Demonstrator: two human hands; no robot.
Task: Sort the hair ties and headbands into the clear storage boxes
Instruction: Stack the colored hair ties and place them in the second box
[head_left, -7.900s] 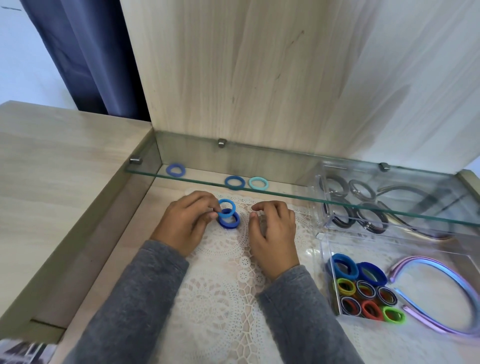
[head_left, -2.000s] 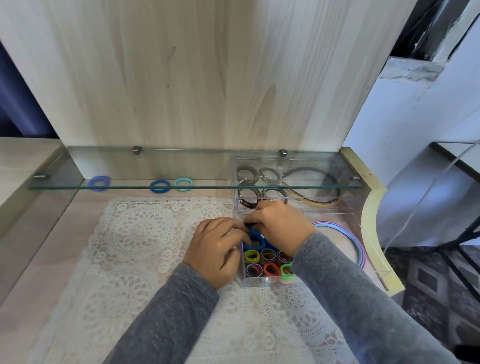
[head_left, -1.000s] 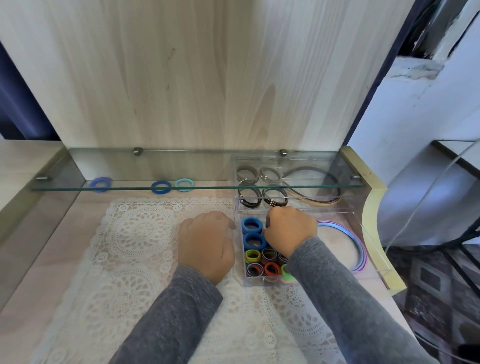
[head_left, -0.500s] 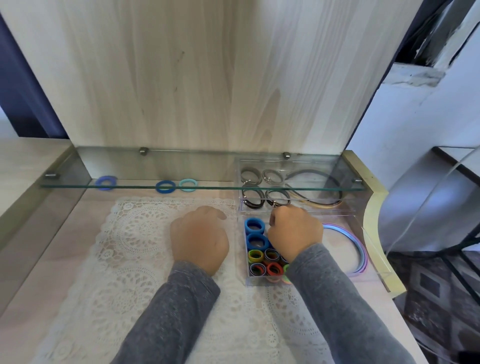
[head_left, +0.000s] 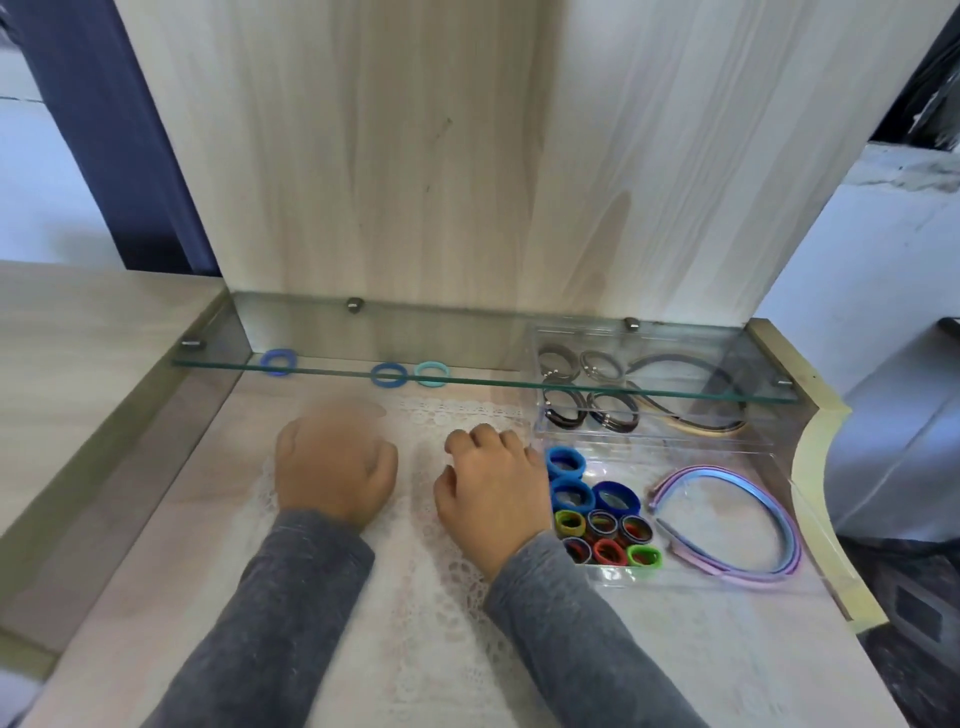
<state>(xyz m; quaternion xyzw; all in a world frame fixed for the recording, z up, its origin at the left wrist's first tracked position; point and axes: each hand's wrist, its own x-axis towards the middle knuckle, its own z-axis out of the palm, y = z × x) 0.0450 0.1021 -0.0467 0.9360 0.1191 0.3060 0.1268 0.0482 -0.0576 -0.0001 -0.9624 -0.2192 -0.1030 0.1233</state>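
Wooden counter (head_left: 156, 561) carries everything.
Glass shelf (head_left: 483, 383) runs behind and above front clear box (head_left: 685, 582).
Lace mat (head_left: 415, 623) under box, spreading left of it.
Rear clear box (head_left: 654, 441) just behind front box, holding dark ties and headbands.
Right hand (head_left: 493, 499) just left of box, palm down on mat; grip slack, fingers bent, holding nothing.
Left hand (head_left: 332, 467) further left of box, blurred, fingers tucked under; cannot tell whether grip holds anything.
Pastel headbands (head_left: 758, 501) in box's right part.
Coloured hair ties (head_left: 597, 519) packed upright in box's left part.
Three loose blue ties (head_left: 389, 375) well left of box and behind it.
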